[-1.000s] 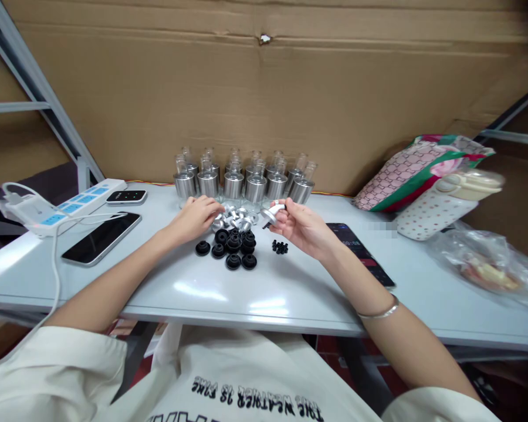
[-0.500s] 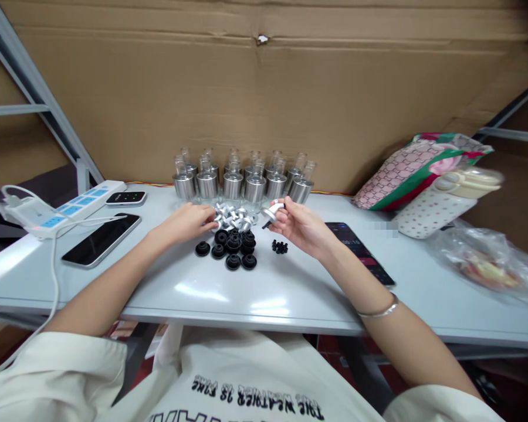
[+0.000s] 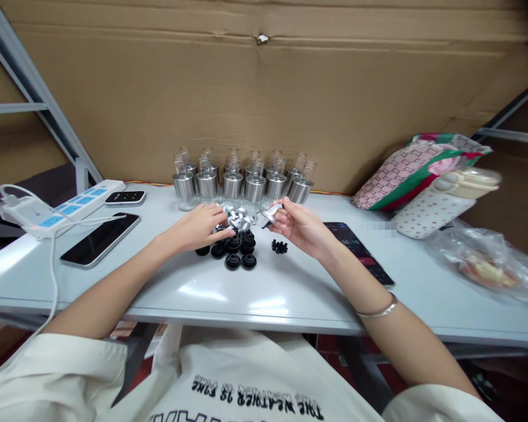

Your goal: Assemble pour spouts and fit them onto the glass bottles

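My right hand (image 3: 303,227) holds a small silver metal cap (image 3: 270,213) just above the grey table (image 3: 255,293). My left hand (image 3: 199,226) rests over the left side of a heap of black rubber stoppers (image 3: 240,252), fingers curled on them; whether it grips one I cannot tell. Behind the stoppers lies a pile of silver caps (image 3: 239,218). A tiny cluster of small black bits (image 3: 280,247) sits below my right hand. Two rows of small glass bottles with silver collars (image 3: 242,181) stand at the back.
A black phone (image 3: 100,238), a small black device (image 3: 125,197) and a white power strip (image 3: 57,209) with cable lie at left. Another phone (image 3: 361,252) lies at right, beyond it a patterned bag (image 3: 416,167), a dotted bottle (image 3: 440,202) and a plastic bag (image 3: 488,264). Cardboard wall behind.
My left hand moved from the silver caps toward me onto the black stoppers. My right hand stayed in place with its silver cap.
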`<move>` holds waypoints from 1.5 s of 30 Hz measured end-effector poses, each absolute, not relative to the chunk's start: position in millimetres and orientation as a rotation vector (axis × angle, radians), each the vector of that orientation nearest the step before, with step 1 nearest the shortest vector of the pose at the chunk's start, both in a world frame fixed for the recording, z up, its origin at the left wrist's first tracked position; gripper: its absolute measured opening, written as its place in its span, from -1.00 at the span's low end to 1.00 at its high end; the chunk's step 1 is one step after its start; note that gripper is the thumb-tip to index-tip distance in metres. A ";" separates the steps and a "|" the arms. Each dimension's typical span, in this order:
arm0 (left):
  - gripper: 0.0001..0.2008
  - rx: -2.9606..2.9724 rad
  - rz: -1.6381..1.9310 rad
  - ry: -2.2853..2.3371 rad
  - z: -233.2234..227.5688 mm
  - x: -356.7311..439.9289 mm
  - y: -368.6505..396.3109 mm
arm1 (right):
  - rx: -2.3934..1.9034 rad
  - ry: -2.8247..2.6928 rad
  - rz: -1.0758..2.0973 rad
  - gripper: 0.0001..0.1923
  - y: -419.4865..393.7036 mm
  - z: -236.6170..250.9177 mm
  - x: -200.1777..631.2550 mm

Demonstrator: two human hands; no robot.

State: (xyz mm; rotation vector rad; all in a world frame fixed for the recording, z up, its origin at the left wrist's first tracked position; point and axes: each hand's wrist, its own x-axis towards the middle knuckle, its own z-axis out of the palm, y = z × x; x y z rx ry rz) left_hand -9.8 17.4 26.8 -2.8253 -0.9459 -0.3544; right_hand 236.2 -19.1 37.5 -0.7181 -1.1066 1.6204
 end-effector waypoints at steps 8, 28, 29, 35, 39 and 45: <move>-0.62 -2.824 -0.287 -0.953 30.1 -8.7 9.1 | -0.714 -1.107 1.621 -0.67 -18.1 36.5 237.0; -0.84 -2.918 -0.316 -0.924 35.0 -9.3 5.4 | -0.710 -1.116 1.615 -0.66 -17.6 35.5 237.4; -0.85 -2.921 -0.306 -0.931 34.7 -9.3 5.6 | -0.714 -1.115 1.615 -0.66 -17.7 35.7 237.4; -0.84 -2.891 -0.477 -0.914 35.6 -9.1 7.3 | -0.704 -1.100 1.624 -0.68 -17.3 35.4 237.9; -0.84 -2.817 -0.706 -0.822 35.5 -9.1 7.6 | -0.716 -1.090 1.620 -0.70 -17.6 36.0 236.9; -0.73 -2.766 -0.860 -0.587 32.5 -4.0 0.6 | -0.637 -1.084 1.667 -0.79 -19.9 36.0 234.7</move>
